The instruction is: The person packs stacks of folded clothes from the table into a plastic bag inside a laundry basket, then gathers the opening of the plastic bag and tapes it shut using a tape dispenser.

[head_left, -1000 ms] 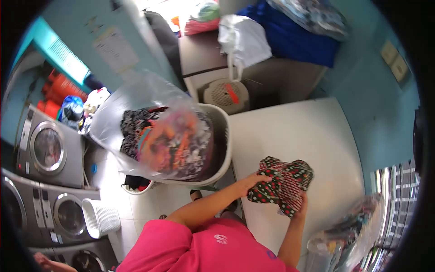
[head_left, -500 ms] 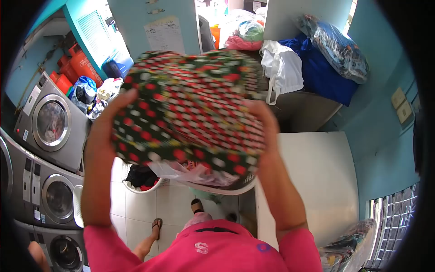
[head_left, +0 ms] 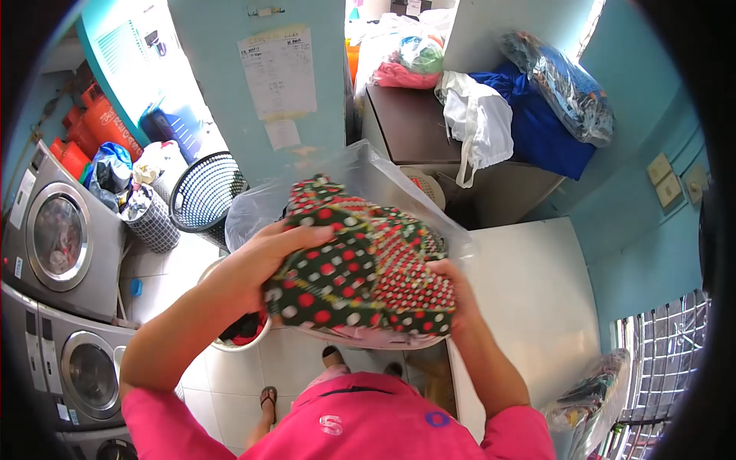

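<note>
Can read a pale S (head_left: 330,424) and a blue O (head_left: 437,418), set apart across the front of the pink shirt (head_left: 376,437). On the sheet of paper (head_left: 280,73) on the blue wall (head_left: 207,46), can see a handwritten heading over yellow, with fainter lines beneath, all too blurred to spell out surely. Likewise cannot make out the white lettering along the red gas cylinder (head_left: 110,116), or the small labels (head_left: 23,192) on the grey front-loading machines (head_left: 107,230).

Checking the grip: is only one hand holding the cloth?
No, the left hand and the right hand both hold the cloth, one at each side.
</note>
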Tool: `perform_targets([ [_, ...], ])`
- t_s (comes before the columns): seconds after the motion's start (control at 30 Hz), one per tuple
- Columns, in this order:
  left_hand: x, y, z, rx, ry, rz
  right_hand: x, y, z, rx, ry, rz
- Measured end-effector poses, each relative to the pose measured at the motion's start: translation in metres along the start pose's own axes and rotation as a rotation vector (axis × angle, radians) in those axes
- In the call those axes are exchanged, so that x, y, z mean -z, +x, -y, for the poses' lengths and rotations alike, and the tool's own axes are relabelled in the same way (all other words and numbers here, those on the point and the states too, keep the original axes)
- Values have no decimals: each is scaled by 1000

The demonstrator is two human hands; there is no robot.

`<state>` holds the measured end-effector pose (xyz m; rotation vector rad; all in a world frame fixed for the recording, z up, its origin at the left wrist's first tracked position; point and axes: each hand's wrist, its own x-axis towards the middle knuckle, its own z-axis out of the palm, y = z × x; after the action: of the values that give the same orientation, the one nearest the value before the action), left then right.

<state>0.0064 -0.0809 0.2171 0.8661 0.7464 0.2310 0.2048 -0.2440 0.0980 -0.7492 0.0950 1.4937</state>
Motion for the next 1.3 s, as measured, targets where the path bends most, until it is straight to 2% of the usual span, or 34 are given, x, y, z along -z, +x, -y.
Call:
perform_targets([
  [0.07, -2, 26, -1, 128, 34, 117, -4, -6, 15, 89, -43, -50],
  [0.2, 20, 74, 21, 142, 23, 138, 22, 15, 22, 195, -3, -112],
  [0.27, 51, 98, 49, 125, 100, 36, 37, 24, 17, 365, -195, -186],
  [0.4, 84, 106, 88, 150, 128, -39, 62, 33, 4, 247, -342, -301],
  [0.53, 77, 92, 87, 112, 197, -61, 43, 24, 17, 290, -409, -271],
  [0.6, 75, 84, 91, 51, 294, -76, 42, 19, 21, 354, -560, -185],
  [0.63, 76, 79, 93, -96, 530, -89, 45, 19, 15, 481, -699, -222],
  [0.67, 85, 81, 98, -193, 660, -111, 42, 10, 16, 476, -690, -245],
  [0.73, 91, 63, 86, -356, 1283, -171, 26, -21, 28, 179, -2001, -672],
  [0.77, 77, 43, 71, -348, 1286, -149, 11, -39, 30, 112, -2124, -627],
  [0.8, 61, 20, 55, -280, 1575, -94, 20, -46, 32, 97, -2111, -642],
  [0.83, 52, 9, 48, -208, 1865, -34, 35, -57, 36, 320, -2317, -350],
  [0.87, 55, 8, 48, -208, 1870, -14, 45, -66, 39, 555, -2482, -25],
  [0.9, 64, 5, 47, -257, 1895, 203, 48, -72, 44, 646, -2581, 108],
  [0.93, 71, 4, 44, -305, 1907, 419, 44, -77, 48, 641, -2578, 95],
  [0.97, 74, 3, 39, -309, 1909, 427, 37, -82, 53, 642, -2568, 165],
  [1.03, 75, -3, 20, -530, 1953, 592, 21, -92, 67, 674, -2424, 232],
  [1.07, 72, -11, 0, -573, 1743, 461, 7, -99, 80, 715, -2348, 236],
  [1.1, 74, -22, -22, -643, 1735, 346, -6, -111, 92, 771, -2278, 178],
  [1.13, 88, -33, -33, -804, 1621, 108, -15, -125, 102, 939, -2177, 30],
  [1.17, 120, -49, -51, -837, 1519, -234, -21, -144, 110, 1009, -1698, -206],
  [1.2, 184, -60, -73, -1071, 1266, -451, -29, -161, 114, 1372, -1591, -458],
  [1.23, 218, -73, -97, -1229, 891, -652, -29, -176, 122, 1667, -1318, -573],
  [1.27, 213, -85, -98, -1307, 1426, -1045, -26, -191, 131, 1940, -1013, -687],
  [1.3, 191, -93, -94, -1573, 2111, -1145, -12, -201, 135, 1957, -1022, -738],
])
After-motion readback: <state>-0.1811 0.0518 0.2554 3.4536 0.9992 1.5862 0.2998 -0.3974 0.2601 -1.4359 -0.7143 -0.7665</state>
